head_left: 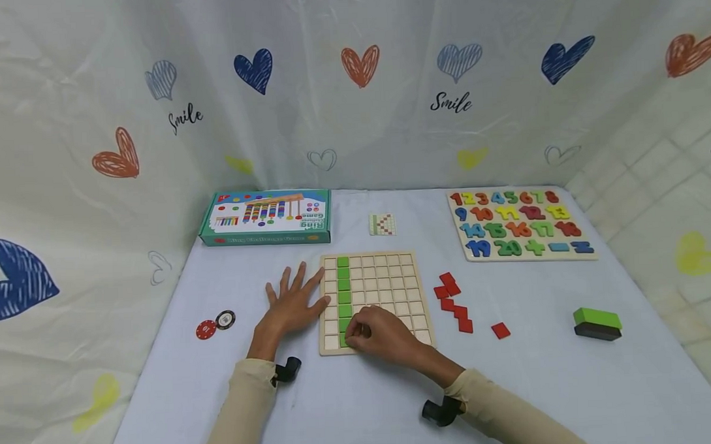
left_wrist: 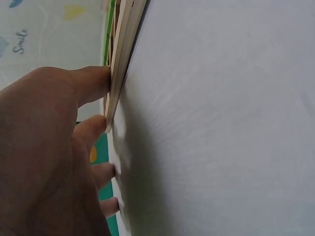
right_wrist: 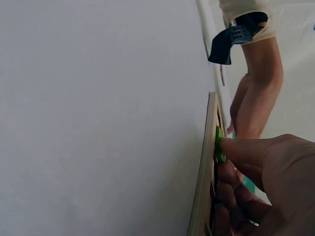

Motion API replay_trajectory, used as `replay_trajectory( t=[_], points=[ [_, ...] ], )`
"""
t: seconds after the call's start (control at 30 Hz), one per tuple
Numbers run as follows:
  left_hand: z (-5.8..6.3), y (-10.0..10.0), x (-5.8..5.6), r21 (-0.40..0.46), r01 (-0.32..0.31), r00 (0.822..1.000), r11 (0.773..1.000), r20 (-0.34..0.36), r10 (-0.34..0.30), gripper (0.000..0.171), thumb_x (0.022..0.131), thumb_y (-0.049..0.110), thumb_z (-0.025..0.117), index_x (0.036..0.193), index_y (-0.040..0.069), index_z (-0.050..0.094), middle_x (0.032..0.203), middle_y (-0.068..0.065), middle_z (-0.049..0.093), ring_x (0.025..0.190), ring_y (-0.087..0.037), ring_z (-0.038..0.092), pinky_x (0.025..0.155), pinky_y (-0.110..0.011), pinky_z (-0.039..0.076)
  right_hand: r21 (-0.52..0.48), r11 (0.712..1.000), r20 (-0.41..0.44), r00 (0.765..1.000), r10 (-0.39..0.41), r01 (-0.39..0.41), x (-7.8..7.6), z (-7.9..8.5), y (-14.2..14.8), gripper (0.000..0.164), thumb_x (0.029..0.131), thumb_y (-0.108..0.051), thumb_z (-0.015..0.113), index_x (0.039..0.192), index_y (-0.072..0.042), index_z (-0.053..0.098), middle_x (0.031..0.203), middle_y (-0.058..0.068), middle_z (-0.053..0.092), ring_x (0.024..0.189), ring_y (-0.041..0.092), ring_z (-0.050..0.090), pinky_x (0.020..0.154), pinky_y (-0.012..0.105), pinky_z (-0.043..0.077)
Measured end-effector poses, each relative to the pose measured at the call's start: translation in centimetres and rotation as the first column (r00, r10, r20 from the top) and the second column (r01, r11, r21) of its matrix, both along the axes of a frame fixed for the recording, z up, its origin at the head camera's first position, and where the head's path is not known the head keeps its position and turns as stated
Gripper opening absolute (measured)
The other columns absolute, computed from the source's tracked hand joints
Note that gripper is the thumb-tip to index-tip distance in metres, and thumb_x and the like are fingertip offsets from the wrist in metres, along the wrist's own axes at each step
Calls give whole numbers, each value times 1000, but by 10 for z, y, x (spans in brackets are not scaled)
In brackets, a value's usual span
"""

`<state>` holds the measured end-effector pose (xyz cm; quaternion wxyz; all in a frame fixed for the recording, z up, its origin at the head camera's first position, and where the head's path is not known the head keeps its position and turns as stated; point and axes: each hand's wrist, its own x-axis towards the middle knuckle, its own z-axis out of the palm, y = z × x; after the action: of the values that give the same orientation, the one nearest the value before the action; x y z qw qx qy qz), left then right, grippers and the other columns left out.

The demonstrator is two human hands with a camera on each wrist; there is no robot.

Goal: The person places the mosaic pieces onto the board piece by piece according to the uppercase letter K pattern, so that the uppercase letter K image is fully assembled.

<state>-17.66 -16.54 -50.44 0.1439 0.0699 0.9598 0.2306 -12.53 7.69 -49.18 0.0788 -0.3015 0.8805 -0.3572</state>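
Note:
A square wooden grid board [head_left: 393, 284] lies on the white-covered table, with a column of green square tiles [head_left: 343, 284] in its second column from the left. My right hand [head_left: 385, 335] is over the lower left part of the board. Its thumb and fingers pinch a green tile [right_wrist: 219, 145] at the near end of that column, partly hidden by the fingertips. Along the board's left edge my left hand [head_left: 290, 302] rests with its fingers spread. In the left wrist view, its thumb [left_wrist: 93, 82] and index finger touch the board's side.
Several red square tiles [head_left: 447, 304] lie right of the board, and a green-and-black block [head_left: 597, 323] farther right. Behind are a boxed game [head_left: 265, 218], a small pattern card [head_left: 382, 224] and a number puzzle board [head_left: 523, 224]. Two round chips [head_left: 206, 330] lie at the left.

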Motion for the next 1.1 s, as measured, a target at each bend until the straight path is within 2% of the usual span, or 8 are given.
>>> replay_trajectory(
  t=[0.27,0.5,0.63,0.77,0.87,1.0,1.1],
  points=[
    [3,-1,2,-9,-2,1000,1000,-6,2,73,107,55,52,171,32,23,180,-11,0,163,-44,-12,119,-80,-11,0,999,-71,997,32,-32,-1,-2,-1,11,89,-12,87,92,-17,79,81,-14,67,80,5,55,71,22,49],
    [3,-2,1,10,0,1000,1000,-6,0,73,107,54,53,171,31,23,180,-12,-1,163,-44,-13,118,-80,-12,-31,999,0,1000,30,-30,-2,3,-6,14,87,-14,89,95,-15,78,79,-14,66,78,5,58,70,22,50],
    [3,-1,1,17,4,1000,1000,-16,-4,73,107,53,53,171,31,24,180,-12,0,163,-44,-12,118,-80,-12,-61,998,23,999,35,-33,-4,11,2,12,89,-13,87,97,-14,77,83,-13,70,78,4,61,72,21,54],
    [3,0,0,16,9,1000,1000,-3,-9,73,107,54,53,171,32,24,180,-10,-2,163,-43,-14,118,-79,-13,-95,995,29,999,-37,39,-12,22,31,11,92,-12,84,101,-14,77,90,-10,73,82,6,65,79,26,60],
    [2,1,1,16,7,1000,1000,11,-7,74,107,54,53,171,32,23,180,-11,-3,163,-44,-15,118,-79,-14,-62,991,12,993,-118,118,-22,29,65,12,94,-10,81,106,-11,77,97,-6,74,88,9,66,83,32,60],
    [2,1,1,18,3,1000,1000,20,-4,75,107,55,53,171,32,22,180,-10,-4,163,-43,-16,118,-79,-15,92,975,-21,979,-203,204,-38,36,118,21,97,-8,76,118,-8,76,107,2,75,91,15,65,79,35,58],
    [0,1,1,12,2,1000,1000,18,-2,75,107,55,53,171,32,22,180,-10,-3,163,-43,-16,118,-79,-15,226,946,-9,972,-236,232,-50,39,152,38,97,-8,76,135,-9,70,125,12,70,100,23,65,78,38,59]
  ],
)
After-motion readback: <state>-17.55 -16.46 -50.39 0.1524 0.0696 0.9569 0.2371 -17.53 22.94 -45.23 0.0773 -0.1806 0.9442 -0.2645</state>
